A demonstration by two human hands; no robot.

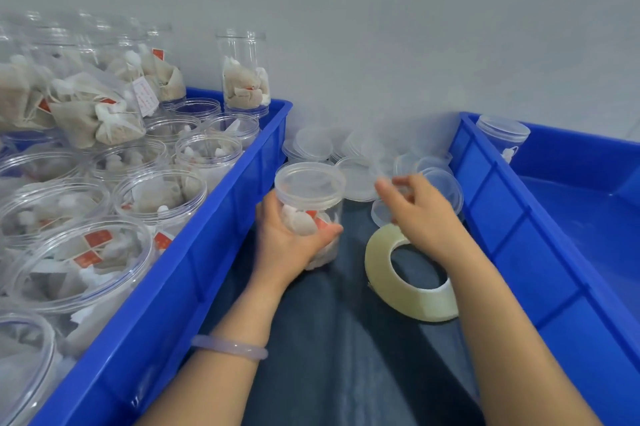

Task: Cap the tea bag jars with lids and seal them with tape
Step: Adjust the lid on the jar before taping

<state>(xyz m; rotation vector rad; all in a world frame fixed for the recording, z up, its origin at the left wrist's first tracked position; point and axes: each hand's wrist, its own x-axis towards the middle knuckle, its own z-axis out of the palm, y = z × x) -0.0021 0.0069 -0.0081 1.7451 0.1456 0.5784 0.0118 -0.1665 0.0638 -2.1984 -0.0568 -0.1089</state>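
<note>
**A:** In the head view, where is the jar being worked on?

**B:** In the middle, above the dark cloth [329,339], between the two crates. The left hand [287,242] is wrapped round the jar [313,221], fingers curled on its body, holding it upright. A clear lid [309,183] sits on its mouth. I can't tell if it is seated all the way.

**A:** And the other hand?

**B:** The right hand [419,214] is stretched out over the loose lids [356,176] heaped by the wall. It is motion-blurred, so I cannot say whether its fingers pinch a lid or only hover above them.

**A:** Why is the tape there?

**B:** The tape roll [415,304] lies tilted on the cloth, just under the right wrist and near the jar. My guess is that it is kept there so that hand can take it once the lid is on.

**A:** And the crates?

**B:** The left crate [207,252] holds the open jars [159,190] of tea bags, with no lids on them. The right crate [502,235] has one capped jar [502,135] at its far corner. It looks like supply on the left and finished jars on the right, so each jar crosses the lap once.

**A:** So which step is this?

**B:** Capping this jar seems done or nearly done. Taping the seam should be next.
</note>
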